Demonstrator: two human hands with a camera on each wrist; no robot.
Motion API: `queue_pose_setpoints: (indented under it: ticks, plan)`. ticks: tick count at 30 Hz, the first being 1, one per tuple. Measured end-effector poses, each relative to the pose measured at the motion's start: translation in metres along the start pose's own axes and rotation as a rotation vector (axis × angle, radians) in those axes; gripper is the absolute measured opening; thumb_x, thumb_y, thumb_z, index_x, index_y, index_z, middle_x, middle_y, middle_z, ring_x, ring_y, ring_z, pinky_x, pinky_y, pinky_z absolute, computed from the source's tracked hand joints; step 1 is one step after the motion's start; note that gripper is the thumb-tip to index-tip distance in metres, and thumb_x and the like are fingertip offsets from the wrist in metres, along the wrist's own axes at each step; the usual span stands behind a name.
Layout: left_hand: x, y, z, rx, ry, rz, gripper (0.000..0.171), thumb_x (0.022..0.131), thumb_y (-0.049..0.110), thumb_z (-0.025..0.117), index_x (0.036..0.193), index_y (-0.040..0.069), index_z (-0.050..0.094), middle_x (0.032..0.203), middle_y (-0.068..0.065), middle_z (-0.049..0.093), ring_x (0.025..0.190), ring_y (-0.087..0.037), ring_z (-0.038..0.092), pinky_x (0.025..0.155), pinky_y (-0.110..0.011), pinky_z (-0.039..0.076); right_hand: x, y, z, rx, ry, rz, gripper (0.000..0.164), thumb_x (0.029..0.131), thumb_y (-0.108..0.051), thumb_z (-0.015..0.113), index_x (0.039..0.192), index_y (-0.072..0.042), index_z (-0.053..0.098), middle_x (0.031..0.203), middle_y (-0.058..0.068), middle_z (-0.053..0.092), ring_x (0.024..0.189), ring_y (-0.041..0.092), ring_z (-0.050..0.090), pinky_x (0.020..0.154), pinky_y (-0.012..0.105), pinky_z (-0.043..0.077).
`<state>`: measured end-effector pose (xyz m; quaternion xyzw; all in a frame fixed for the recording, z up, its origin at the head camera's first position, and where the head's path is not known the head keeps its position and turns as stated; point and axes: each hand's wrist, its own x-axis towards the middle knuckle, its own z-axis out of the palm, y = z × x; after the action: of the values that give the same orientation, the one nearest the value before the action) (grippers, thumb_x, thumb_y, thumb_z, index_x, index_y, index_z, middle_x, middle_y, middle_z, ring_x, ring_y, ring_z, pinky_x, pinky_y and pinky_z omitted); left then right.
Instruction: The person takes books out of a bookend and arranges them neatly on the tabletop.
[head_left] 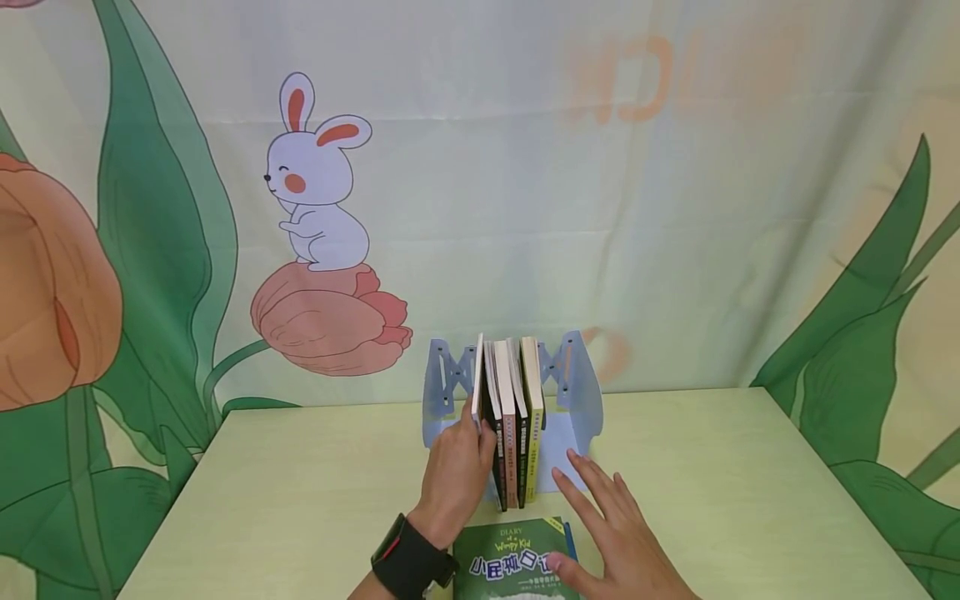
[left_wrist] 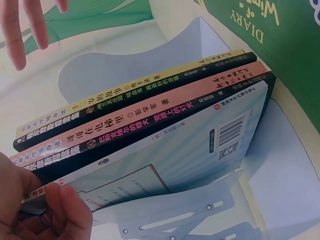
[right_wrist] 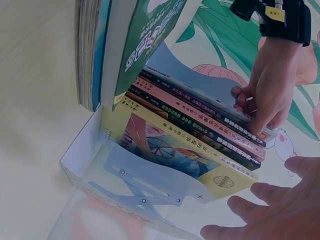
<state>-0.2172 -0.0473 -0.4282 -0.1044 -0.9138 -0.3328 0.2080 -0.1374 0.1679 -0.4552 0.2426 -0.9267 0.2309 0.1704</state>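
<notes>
Several slim books stand upright side by side in a pale blue expandable book rack (head_left: pixel 587 387). My left hand (head_left: pixel 453 471) pinches the outermost left one, a thin pale-blue book (left_wrist: pixel 200 142), near the top of its spine, thumb on the spine side and fingers on the outer cover. Beside it stand black-spined books, a pink-spined book (head_left: pixel 510 462) and, at the right end, a yellow book (right_wrist: pixel 200 142). My right hand (head_left: pixel 618 542) is spread with fingers apart, to the right of the row, holding nothing.
In front of the rack lies a green Diary of a Wimpy Kid book (head_left: pixel 517 554) on top of a blue-edged one. The light table (head_left: pixel 285 500) meets a printed curtain (head_left: pixel 487 208) with a rabbit and tulips. A black band (head_left: pixel 411 554) circles the left wrist.
</notes>
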Motion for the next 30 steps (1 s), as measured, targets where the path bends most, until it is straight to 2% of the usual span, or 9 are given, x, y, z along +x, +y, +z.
queue_pose_setpoints:
  ticks: [1,5,6,8,12,18,25,27,30]
  plan:
    - [0.0001,0.0002,-0.0004,-0.002,0.002,0.001,0.042,0.101,0.014,0.048,0.138,-0.005,0.045,0.061,0.002,0.047,0.046,-0.006,0.038,0.044,-0.021,0.03,0.0001,0.0001,-0.0001,-0.005,0.002,-0.003,0.083,0.083,-0.052,0.068,0.155,-0.036,0.028,0.162,-0.003,0.027,0.146,0.025,0.031,0.107,0.067,0.029]
    - [0.0006,0.0007,-0.0019,-0.009,0.011,0.005,0.044,0.101,0.014,0.048,0.14,-0.005,0.044,0.059,0.003,0.045,0.046,-0.005,0.036,0.044,-0.02,0.027,-0.0002,0.0016,-0.0009,-0.006,0.005,-0.036,0.084,0.084,-0.047,0.069,0.155,-0.031,0.028,0.163,0.0,0.026,0.147,0.025,0.028,0.12,0.053,0.015]
    - [0.0008,0.0007,-0.0021,-0.007,0.015,0.008,0.044,0.101,0.014,0.048,0.14,-0.005,0.044,0.059,0.003,0.045,0.046,-0.005,0.035,0.044,-0.02,0.027,-0.0003,0.0017,-0.001,-0.011,0.006,-0.039,0.084,0.084,-0.047,0.069,0.155,-0.031,0.028,0.163,-0.001,0.026,0.147,0.024,0.028,0.12,0.052,0.015]
    - [0.0013,0.0006,-0.0021,-0.001,0.018,0.012,0.044,0.101,0.014,0.048,0.141,-0.005,0.044,0.058,0.003,0.044,0.045,-0.005,0.035,0.044,-0.02,0.027,-0.0003,0.0022,-0.0015,-0.007,0.001,-0.048,0.084,0.084,-0.045,0.069,0.155,-0.03,0.028,0.163,-0.001,0.024,0.148,0.023,0.026,0.12,0.052,0.015]
    - [0.0025,0.0008,-0.0023,0.009,0.025,0.015,0.044,0.101,0.014,0.048,0.14,-0.006,0.044,0.059,0.003,0.045,0.046,-0.006,0.035,0.045,-0.02,0.027,-0.0003,0.0022,-0.0021,-0.012,-0.01,-0.043,0.083,0.086,-0.049,0.067,0.155,-0.031,0.028,0.163,-0.003,0.023,0.148,0.023,0.026,0.108,0.064,0.029]
    - [0.0046,0.0018,-0.004,0.016,0.033,0.022,0.044,0.102,0.015,0.048,0.14,-0.006,0.045,0.059,0.003,0.043,0.047,-0.006,0.034,0.045,-0.02,0.027,-0.0008,0.003,-0.0024,-0.003,-0.021,-0.04,0.082,0.086,-0.048,0.067,0.156,-0.03,0.027,0.163,-0.003,0.022,0.149,0.023,0.025,0.111,0.06,0.026]
    - [0.0068,0.0035,-0.0064,-0.013,0.026,0.022,0.044,0.102,0.015,0.047,0.141,-0.007,0.045,0.057,0.004,0.04,0.044,-0.005,0.031,0.044,-0.019,0.025,-0.0007,0.0035,-0.0025,0.002,-0.013,-0.053,0.082,0.086,-0.047,0.068,0.156,-0.029,0.027,0.163,-0.002,0.023,0.149,0.023,0.025,0.109,0.063,0.027]
    - [0.0074,0.0042,-0.0077,-0.01,0.03,0.024,0.045,0.102,0.016,0.047,0.141,-0.007,0.045,0.057,0.004,0.04,0.045,-0.005,0.03,0.044,-0.019,0.025,-0.0008,0.0034,-0.0029,0.001,-0.013,-0.055,0.082,0.086,-0.048,0.067,0.156,-0.029,0.027,0.163,0.0,0.024,0.149,0.023,0.024,0.113,0.06,0.024]
    - [0.0085,0.0048,-0.0094,-0.002,0.038,0.032,0.043,0.102,0.017,0.047,0.139,-0.006,0.047,0.058,0.004,0.041,0.045,-0.005,0.032,0.044,-0.019,0.025,-0.0003,0.0029,-0.0036,-0.002,-0.017,-0.06,0.083,0.086,-0.049,0.067,0.156,-0.029,0.027,0.163,0.0,0.024,0.149,0.023,0.024,0.123,0.043,0.005]
